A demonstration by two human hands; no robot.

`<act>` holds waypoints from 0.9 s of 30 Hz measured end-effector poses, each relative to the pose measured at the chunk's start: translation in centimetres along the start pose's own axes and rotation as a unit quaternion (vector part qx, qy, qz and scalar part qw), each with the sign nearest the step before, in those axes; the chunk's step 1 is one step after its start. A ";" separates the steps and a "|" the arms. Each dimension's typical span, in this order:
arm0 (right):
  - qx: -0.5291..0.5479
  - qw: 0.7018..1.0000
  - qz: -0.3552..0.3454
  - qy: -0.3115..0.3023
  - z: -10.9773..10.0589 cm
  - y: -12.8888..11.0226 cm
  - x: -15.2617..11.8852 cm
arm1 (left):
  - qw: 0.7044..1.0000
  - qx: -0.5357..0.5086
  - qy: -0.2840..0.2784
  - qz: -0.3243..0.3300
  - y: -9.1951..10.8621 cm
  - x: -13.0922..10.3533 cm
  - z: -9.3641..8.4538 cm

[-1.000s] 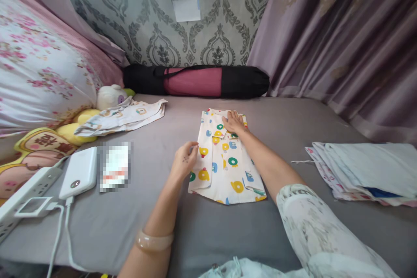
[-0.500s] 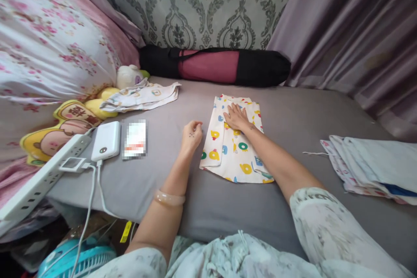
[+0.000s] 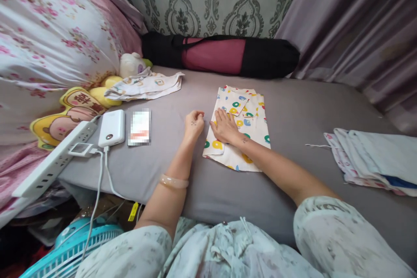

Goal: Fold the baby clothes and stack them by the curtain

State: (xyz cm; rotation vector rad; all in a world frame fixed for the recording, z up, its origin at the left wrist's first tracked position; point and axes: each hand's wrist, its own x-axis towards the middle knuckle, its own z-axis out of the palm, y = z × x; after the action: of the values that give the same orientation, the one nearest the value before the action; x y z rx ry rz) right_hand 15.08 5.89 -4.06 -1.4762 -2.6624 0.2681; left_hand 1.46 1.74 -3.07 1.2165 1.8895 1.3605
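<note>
A small white shirt [image 3: 247, 150] with yellow, green, blue and red prints lies folded on the grey bed sheet [image 3: 163, 156]. Flat on its left part rests my right hand [image 3: 226, 128], fingers stretched out and pressing the cloth. A sleeve lies folded inward across the upper part of the shirt. Just left of the shirt, my left hand [image 3: 194, 124] hovers at or on the sheet with its fingers curled in. Nothing shows in it, and a gap separates it from the cloth.
A stack of folded clothes [image 3: 374, 156] lies at the right, a printed cloth [image 3: 150, 87] at the left. A power bank [image 3: 112, 128], a power strip [image 3: 55, 160] and plush toys [image 3: 52, 126] line the left edge. A black and red bag [image 3: 215, 55] lies along the wall.
My right hand has slid from the upper middle of the shirt to its left part, uncovering the folded sleeve. My left hand stays beside the shirt. The view has shifted slightly.
</note>
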 end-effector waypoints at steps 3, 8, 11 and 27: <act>0.005 1.000 0.004 -0.001 -0.5 -0.3 -0.4 | 1.000 0.002 0.004 -0.004 0.1 0.0 -0.1; 0.017 0.998 -0.056 0.000 -0.9 -2.6 -3.7 | 1.000 0.003 0.019 -0.016 0.2 0.4 -0.2; 0.034 0.996 -0.078 -0.041 -0.6 -3.7 -5.2 | 1.000 0.004 0.024 -0.014 0.0 0.5 -0.1; 0.058 0.993 -0.100 -0.015 -4.4 -1.3 -15.1 | 0.978 0.105 -0.159 0.083 2.0 -2.0 -1.2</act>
State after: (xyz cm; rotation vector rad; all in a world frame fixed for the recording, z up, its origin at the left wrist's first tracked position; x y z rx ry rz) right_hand 22.69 -7.11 0.67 -1.1713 -2.7394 0.4237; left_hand 2.16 -0.43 -1.00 1.6228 1.7656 0.9889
